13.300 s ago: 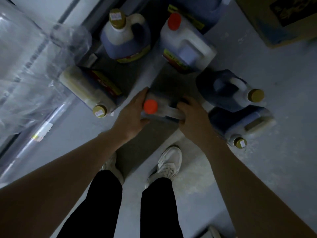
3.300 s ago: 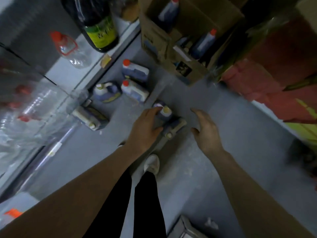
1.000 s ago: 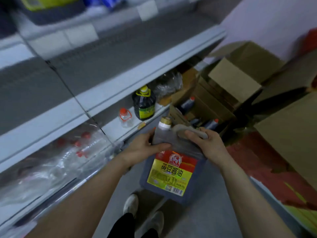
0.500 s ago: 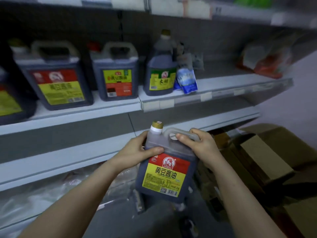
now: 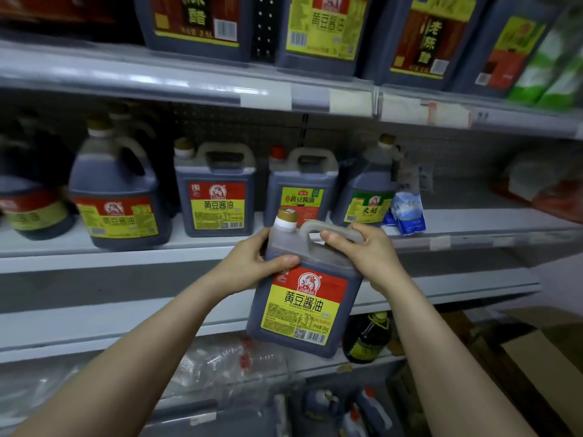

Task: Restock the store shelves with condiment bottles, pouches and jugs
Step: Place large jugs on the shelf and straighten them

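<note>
Head view: jug (image 5: pixel 303 310) handle within right fingers (image 5: pixel 358 230).

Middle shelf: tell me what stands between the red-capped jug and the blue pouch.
In the head view, one dark green-labelled bottle with a gold cap stands between the red-capped jug and the blue pouch.

Jug (image 5: pixel 303 301) before shelf (image 5: pixel 473 225); pouch (image 5: pixel 408 208) right of shelved jugs (image 5: pixel 217 197).
</note>
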Demonstrator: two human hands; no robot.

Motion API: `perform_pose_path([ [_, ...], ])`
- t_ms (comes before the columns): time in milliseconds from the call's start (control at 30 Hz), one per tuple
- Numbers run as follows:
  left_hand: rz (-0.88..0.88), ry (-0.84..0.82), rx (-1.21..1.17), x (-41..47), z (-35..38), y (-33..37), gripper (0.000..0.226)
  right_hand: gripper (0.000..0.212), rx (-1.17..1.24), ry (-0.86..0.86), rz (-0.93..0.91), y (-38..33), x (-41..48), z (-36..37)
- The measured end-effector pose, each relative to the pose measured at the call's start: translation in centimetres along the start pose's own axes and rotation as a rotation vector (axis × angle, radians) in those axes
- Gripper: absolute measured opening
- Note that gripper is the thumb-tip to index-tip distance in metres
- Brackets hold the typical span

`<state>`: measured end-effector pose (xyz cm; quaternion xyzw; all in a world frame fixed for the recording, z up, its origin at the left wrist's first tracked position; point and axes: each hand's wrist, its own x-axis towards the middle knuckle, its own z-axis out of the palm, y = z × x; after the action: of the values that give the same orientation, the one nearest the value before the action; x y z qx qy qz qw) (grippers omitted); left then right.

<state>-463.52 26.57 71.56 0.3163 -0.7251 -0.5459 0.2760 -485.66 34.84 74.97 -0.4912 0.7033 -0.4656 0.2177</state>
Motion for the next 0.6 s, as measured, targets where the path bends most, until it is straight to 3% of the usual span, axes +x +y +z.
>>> perform_pose_path([
  [200,-0.009,0.049,-0.008,-0.3,-1.9,-0.4,0.077,0.036,0.027,-0.077,-0.021,-1.1,1.7,1.9],
  [333,-0.007,0.112,-0.004,-0.3,-2.4,-0.7,0.074,0.019,0.026,-0.125,-0.084,-1.8,3.1,2.6],
  [467,0.004,0.198,0.008,0.0,-3.5,-0.2,0.076,0.044,0.049,-0.140,-0.141,-3.0,5.3,3.9],
  [600,0.045,0.296,0.095,-0.1,-5.7,0.5,0.069,0.040,0.097,-0.152,-0.220,-4.8,7.2,6.0],
])
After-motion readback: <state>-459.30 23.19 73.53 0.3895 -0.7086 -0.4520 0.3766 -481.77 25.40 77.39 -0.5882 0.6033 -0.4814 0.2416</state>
